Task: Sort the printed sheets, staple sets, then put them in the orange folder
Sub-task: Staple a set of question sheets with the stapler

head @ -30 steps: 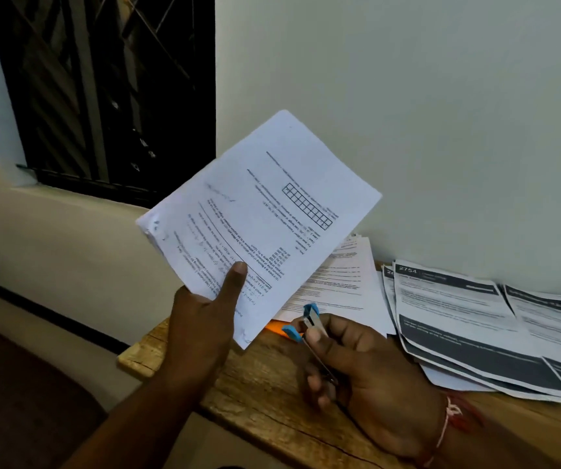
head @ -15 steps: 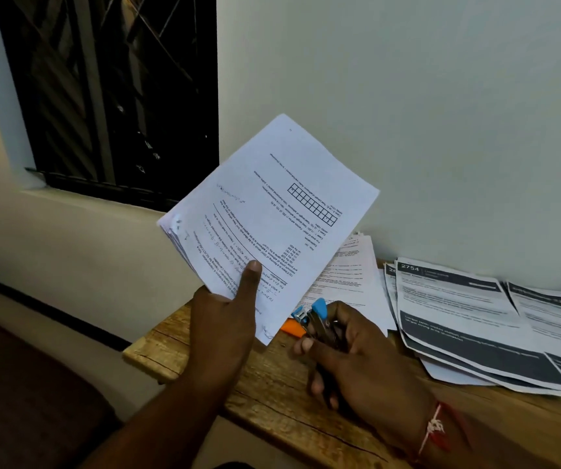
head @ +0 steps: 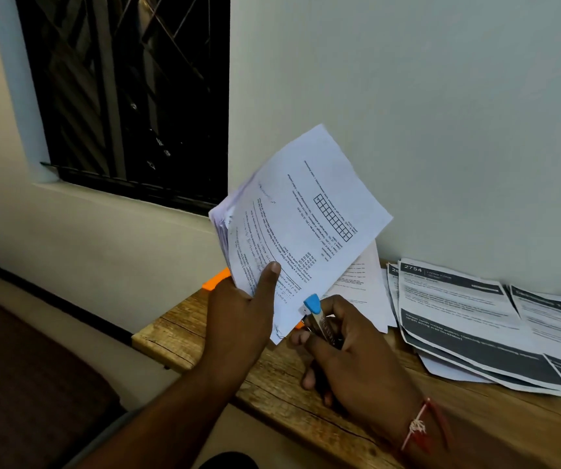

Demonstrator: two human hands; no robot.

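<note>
Printed sheets [head: 301, 218] in a small stack are raised above the near-left end of the wooden table [head: 265, 401], tilted so that their top corner leans toward the pale wall [head: 441, 130]. A gridded box and lines of small text show on the front page, and the page edges fan out slightly at the upper left. The left hand [head: 238, 319] grasps the stack at its lower edge, thumb pressed flat on the front page and fingers hidden behind it. Just to its right, the right hand [head: 353, 360] is curled round a stapler [head: 321, 324], whose blue tip points up just beside the stack's lower corner; whether it touches the paper cannot be told. A red thread band [head: 419, 429] circles the right wrist. The orange folder [head: 216, 278] lies on the table behind the left hand, only a corner of it showing past the stack's left edge. Further back a pile of white pages [head: 363, 286] lies partly hidden by the raised stack, and to its right dark-banded forms [head: 458, 319], the top one headed 2754, lie fanned along the wall. A dark barred window [head: 130, 96] fills the upper left
</note>
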